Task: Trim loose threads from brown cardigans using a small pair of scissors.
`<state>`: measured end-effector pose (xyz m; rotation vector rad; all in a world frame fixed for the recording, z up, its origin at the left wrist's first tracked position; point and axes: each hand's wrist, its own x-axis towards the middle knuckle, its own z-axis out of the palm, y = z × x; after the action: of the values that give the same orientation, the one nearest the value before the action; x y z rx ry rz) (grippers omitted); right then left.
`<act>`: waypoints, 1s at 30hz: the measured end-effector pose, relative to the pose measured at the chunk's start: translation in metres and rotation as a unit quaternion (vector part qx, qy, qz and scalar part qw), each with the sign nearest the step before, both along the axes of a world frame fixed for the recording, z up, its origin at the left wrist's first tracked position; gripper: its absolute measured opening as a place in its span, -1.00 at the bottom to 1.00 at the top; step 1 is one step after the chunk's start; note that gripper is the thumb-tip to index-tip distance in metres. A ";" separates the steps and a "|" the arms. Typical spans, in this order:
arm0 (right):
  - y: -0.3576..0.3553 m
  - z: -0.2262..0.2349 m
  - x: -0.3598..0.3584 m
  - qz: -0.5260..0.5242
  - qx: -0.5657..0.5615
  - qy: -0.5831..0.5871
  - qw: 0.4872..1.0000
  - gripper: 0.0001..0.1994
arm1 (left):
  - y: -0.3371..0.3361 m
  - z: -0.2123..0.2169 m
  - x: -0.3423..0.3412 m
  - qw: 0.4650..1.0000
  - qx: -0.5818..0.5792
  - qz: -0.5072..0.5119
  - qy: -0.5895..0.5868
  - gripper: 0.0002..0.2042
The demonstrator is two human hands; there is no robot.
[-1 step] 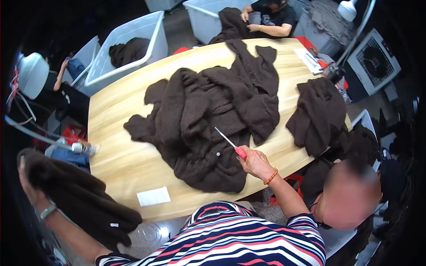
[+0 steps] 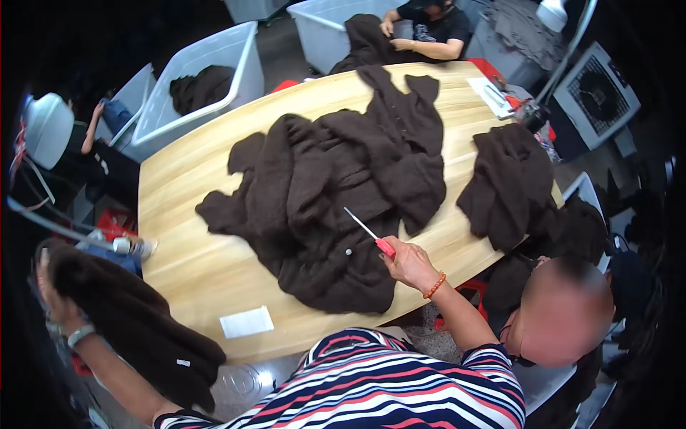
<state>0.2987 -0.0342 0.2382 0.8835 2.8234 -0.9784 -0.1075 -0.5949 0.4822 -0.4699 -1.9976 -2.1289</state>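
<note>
Brown garments [image 2: 336, 179] are filling mid surface [image 2: 187, 261], smaller bundle [image 2: 509, 182] crowding R edge, paper [image 2: 246, 322] lying nr front; bare wood's showing L. R hand [image 2: 413, 265] is gripping red-handled tool [image 2: 386, 247] over garments; L hand [image 2: 61, 306] is holding dark garment [image 2: 136, 314] by L edge.

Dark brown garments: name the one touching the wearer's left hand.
The fleecy garment at the table's left edge, upper end against the left hand; the central heap and right bundle lie on the table.

One wooden table [image 2: 193, 272]; two brown garment heaps [image 2: 329, 193] on it; one held brown garment [image 2: 143, 314]; one red-handled tool [image 2: 384, 247]; one paper slip [image 2: 246, 322] at near edge; two white lamps [image 2: 47, 130]; one boxy fan [image 2: 599, 96].
</note>
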 end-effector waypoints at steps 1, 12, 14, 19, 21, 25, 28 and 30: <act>0.001 -0.004 -0.001 -0.001 -0.002 -0.008 1.000 -0.73 | -0.006 -0.026 -0.042 0.997 0.045 -0.013 -0.068 -0.63; 0.058 -0.006 0.051 -0.129 0.023 0.000 0.991 -0.65 | 0.262 -0.223 -0.093 0.972 -0.112 -0.067 -0.195 -0.38; 0.078 -0.015 0.065 -0.180 0.020 -0.002 0.984 -0.67 | 0.364 -0.227 -0.045 0.968 -0.171 -0.145 -0.116 -0.43; 0.130 -0.030 0.093 -0.235 0.001 0.042 0.971 -0.69 | 0.581 -0.226 0.126 0.846 -0.313 -0.376 0.210 -0.31; 0.148 -0.039 0.105 -0.244 0.006 0.072 0.967 -0.69 | 0.640 -0.268 0.169 0.793 -0.325 -0.422 0.296 -0.15; 0.176 -0.047 0.135 -0.271 -0.021 0.060 0.960 -0.68 | 0.730 -0.344 0.235 0.743 -0.469 -0.374 0.296 0.10; 0.191 -0.058 0.156 -0.262 -0.020 0.077 0.962 -0.69 | 0.759 -0.383 0.240 0.697 -0.539 -0.433 0.190 -0.27; 0.199 -0.064 0.164 -0.261 -0.025 0.078 0.962 -0.69 | 0.747 -0.398 0.254 0.651 -0.542 -0.501 0.179 -0.56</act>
<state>0.4630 0.1645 0.1747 1.6669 2.7197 -1.2026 0.1465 0.1520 0.0843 -2.3551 -2.7856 -0.4595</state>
